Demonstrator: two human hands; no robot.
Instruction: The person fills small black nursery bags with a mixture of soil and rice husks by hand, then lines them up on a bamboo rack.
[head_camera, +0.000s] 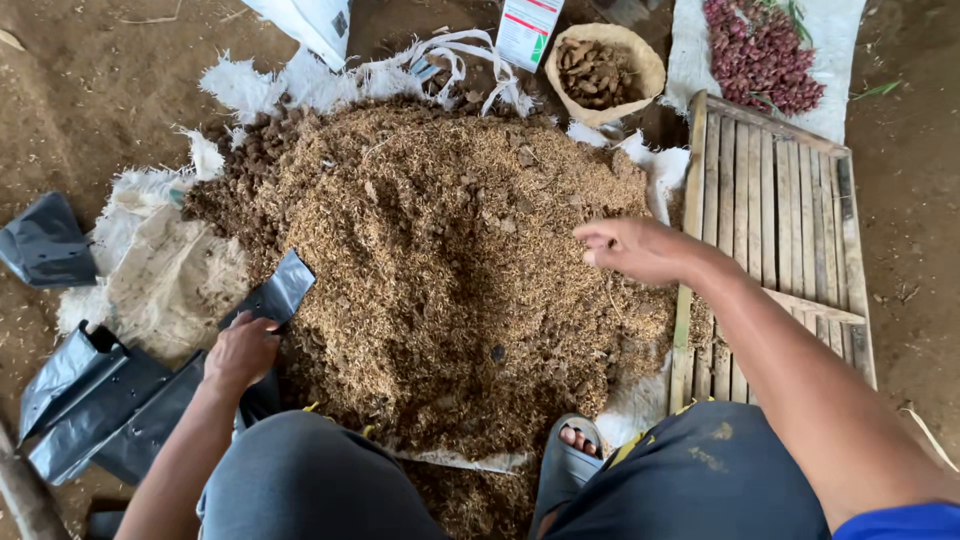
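A flat rectangular packet (527, 30), white with red and green, is seen at the ground's far edge. A white sack (310, 20) with a small dark label is seen left of it.

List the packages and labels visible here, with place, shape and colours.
Printed packet: top centre, behind the husk heap; flat rectangle, white with red and green.
White sack: top, left of the packet; small dark label patch.
Black plastic bags: lower left, beside the left hand; unprinted.

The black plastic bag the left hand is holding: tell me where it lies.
In the head view, the black plastic bag lies at the left edge of the husk-and-soil pile, pinched by the left hand, with more black bags stacked further left.
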